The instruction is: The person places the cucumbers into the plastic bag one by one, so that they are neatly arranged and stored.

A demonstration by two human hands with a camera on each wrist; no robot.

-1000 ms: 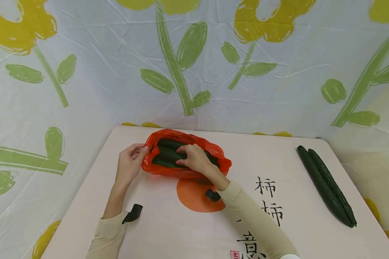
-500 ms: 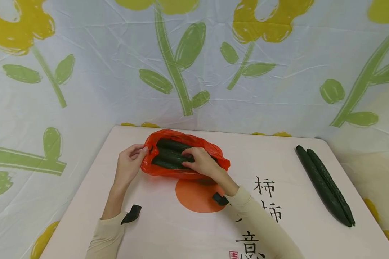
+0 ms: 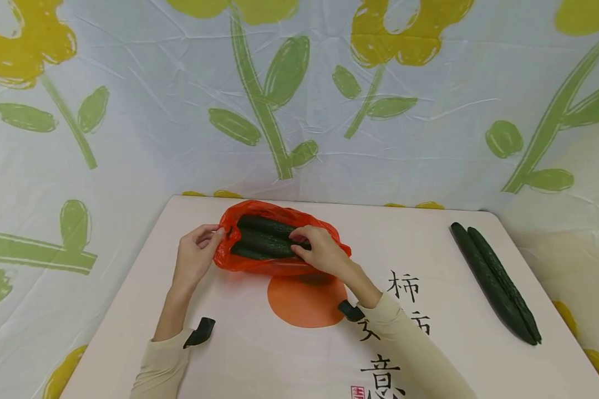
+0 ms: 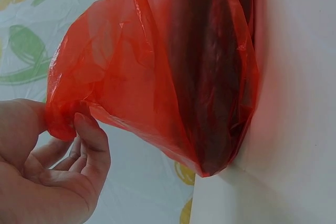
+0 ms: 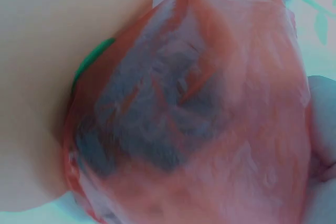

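Note:
Dark green cucumbers (image 3: pixel 262 244) lie side by side inside a thin red plastic bag (image 3: pixel 259 267), whose mouth faces up. At the bag's left end my left hand (image 3: pixel 197 252) pinches the edge between thumb and fingers; the left wrist view shows the bunched film in this pinch, with the cucumbers dark through the bag (image 4: pixel 115 77). My right hand (image 3: pixel 321 252) reaches into the mouth toward the right end, its thumb and fingers around the front cucumber. In the right wrist view, the bag (image 5: pixel 252 129) hides the cucumbers' ends behind its film.
Two more cucumbers (image 3: pixel 496 282) lie together along the right side of the pale table mat (image 3: pixel 259 360), which bears an orange disc (image 3: pixel 304 305) and black characters. A flower-printed sheet (image 3: pixel 169 111) hangs behind and around the table.
My right hand has slid to the right along the cucumbers, uncovering more of them. My left hand keeps its pinch on the bag's edge. The head view has shifted slightly.

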